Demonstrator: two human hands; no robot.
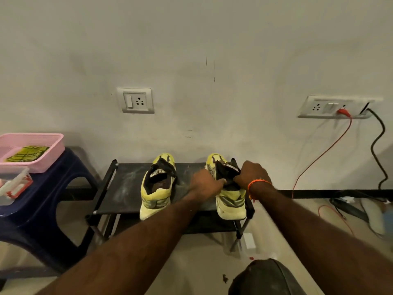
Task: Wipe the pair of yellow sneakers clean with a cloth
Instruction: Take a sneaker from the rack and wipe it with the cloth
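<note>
Sneakers: the right sneaker [230, 201] sits between both hands. Left hand [205, 184] at nine o'clock and right hand [253, 174] at three pinch its collar. Left sneaker [156, 188] stands apart at nine o'clock, untouched.

2 yellow sneakers stand heels toward the camera on a dusty black rack shelf. the left sneaker [157, 188] sits alone, its tongue label showing. the right sneaker [230, 199] stands at the shelf's right end. a yellow-green checked cloth [27, 153] lies in a pink basket well to the left.
</note>
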